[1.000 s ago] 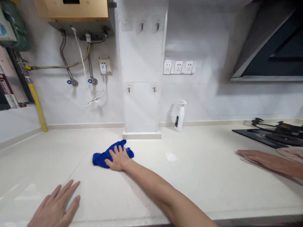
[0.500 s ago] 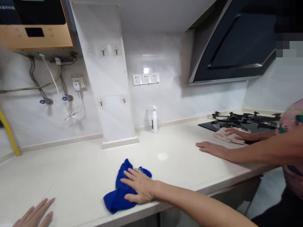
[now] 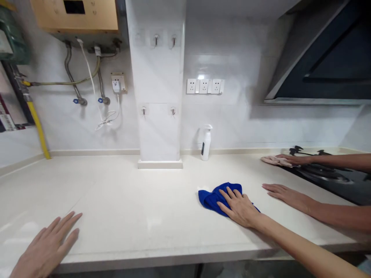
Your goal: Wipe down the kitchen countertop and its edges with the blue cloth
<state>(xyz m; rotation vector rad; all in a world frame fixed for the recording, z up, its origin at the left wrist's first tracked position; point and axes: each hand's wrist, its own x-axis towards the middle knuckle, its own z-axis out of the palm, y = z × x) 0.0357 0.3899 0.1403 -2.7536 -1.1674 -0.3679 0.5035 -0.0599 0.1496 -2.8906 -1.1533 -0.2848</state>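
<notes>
I am laying my right grip palm down over the blue cloth, its fingers spread and extended across the fabric rather than curled around it. The cloth is lying bunched on the white table, right of the middle, with folds showing to the left of my fingers and beyond them, and a small corner is poking out beside my wrist. My left grip is resting palm down at the near left of the table, its fingers spread, well apart from the cloth.

A white pump bottle is standing upright behind the cloth, close to the wall. To my right, another person's nearer hand is lying flat on the table near my right grip, while that person's farther hand is covering part of a pale pink cloth at the edge of the black stove. A dark range hood is hanging above the stove, and three sockets are sitting in a row on the wall above the bottle.
</notes>
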